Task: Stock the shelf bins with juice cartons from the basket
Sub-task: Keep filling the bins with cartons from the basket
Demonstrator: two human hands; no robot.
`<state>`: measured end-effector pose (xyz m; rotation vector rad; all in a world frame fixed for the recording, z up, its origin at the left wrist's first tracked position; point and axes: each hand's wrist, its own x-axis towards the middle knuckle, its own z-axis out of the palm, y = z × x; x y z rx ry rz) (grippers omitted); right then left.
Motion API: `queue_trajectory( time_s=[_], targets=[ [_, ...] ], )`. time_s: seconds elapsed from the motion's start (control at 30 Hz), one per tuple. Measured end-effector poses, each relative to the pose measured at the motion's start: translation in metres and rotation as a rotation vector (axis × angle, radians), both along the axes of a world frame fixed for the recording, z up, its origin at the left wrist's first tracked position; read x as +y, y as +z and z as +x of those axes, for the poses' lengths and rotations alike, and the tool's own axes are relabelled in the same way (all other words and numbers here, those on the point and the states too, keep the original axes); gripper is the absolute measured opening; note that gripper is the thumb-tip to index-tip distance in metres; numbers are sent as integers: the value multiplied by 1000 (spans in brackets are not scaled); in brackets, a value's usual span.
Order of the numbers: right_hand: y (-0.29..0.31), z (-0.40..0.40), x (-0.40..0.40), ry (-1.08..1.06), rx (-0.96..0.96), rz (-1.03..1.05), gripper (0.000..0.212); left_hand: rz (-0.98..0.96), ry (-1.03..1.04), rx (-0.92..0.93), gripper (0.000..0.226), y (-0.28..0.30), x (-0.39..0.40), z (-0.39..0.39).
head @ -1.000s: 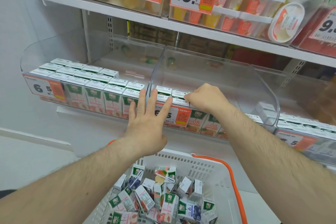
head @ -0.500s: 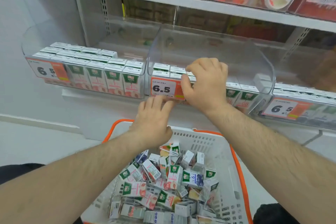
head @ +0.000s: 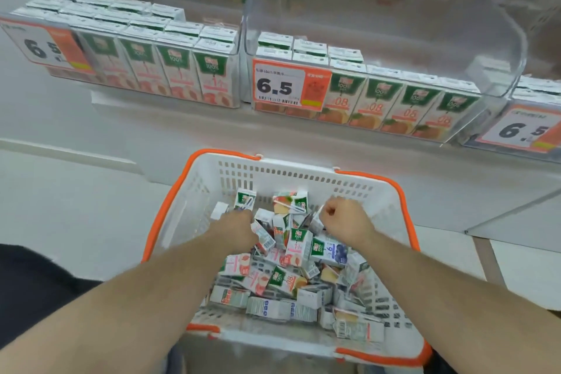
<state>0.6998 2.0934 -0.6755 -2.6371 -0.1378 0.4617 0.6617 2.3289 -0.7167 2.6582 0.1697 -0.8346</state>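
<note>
White plastic, trimmed in orange, forms the basket (head: pixel 194 191) in which the loose juice cartons (head: pixel 291 276) are heaped, lying at every angle with no common long axis. Going from left to right: the left bin (head: pixel 235 39) is seen nearly full of upright cartons in several rows. Below it, the left hand (head: pixel 239 229) is sunk into the left part of the heap, its fingers hidden among the packs, so whether anything is grasped cannot be told; a tilted carton (head: pixel 263 237) lies just beside it. To the right, the middle bin (head: pixel 455 24) is filled along its front row, with only a short second and third row at its left end; most of the space behind is bare. The right hand (head: pixel 343 220) is held above the heap's far right part, fingers curled in; a carton edge (head: pixel 317 222) is seen touching its knuckles, but a real grasp cannot be confirmed.

The coming move is judged to turn on this: the open space lies up and ahead of the right hand, which is the nearer one to the middle bin's vacant rows, and any carton lifted must be turned upright, long axis vertical, label forward.
</note>
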Motion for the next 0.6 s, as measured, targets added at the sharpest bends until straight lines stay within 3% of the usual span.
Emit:
queue_trajectory(
  time_s=[0.13,0.2,0.3,0.4,0.43,0.53,0.6],
  targets=[
    [-34,-14,-6,247,186,-392,22,-212,263,112,41,-43,-13,-2],
    [-47,-17,-5,304,190,-496,37,-222,385,114,25,-57,-18,-2],
    [-69,-18,-6,316,149,-586,52,-273,565,114,32,-73,-25,1],
    [-95,-20,-7,350,181,-639,73,-333,731,132,16,-78,-31,8],
    [-103,-19,-7,351,183,-644,78,-337,781,146,20,-79,-34,11],
    [-118,-19,-6,336,203,-648,85,-240,864,76,67,-78,-49,12],
    [-123,-19,-4,322,222,-658,87,-168,726,-102,59,-78,-70,5]
  ],
)
